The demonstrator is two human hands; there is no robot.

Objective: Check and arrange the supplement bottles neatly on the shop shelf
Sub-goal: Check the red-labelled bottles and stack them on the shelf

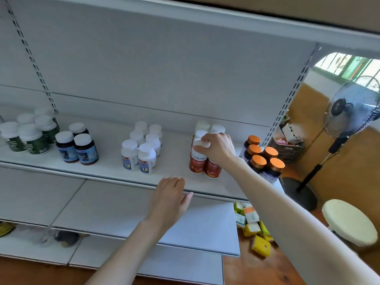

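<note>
I see a white shelf (pixel 111 163) across mid-frame carrying bottle clusters: green-label bottles (pixel 30 138) far left, blue-label bottles (pixel 78 149), white bottles (pixel 141 149), red-label bottles (pixel 198 163), orange-capped bottles (pixel 264 159) right.

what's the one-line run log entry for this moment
right hand: grips cap of red-label bottle | left hand: open, at front edge of shelf | step: arranging in progress

bottle groups (pixel 141 149) stand side by side on shelf (pixel 102 171).

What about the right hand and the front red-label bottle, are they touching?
Touching. The head view shows the right hand with its fingers curled round the white cap of the front red-label bottle, with no gap.
</note>
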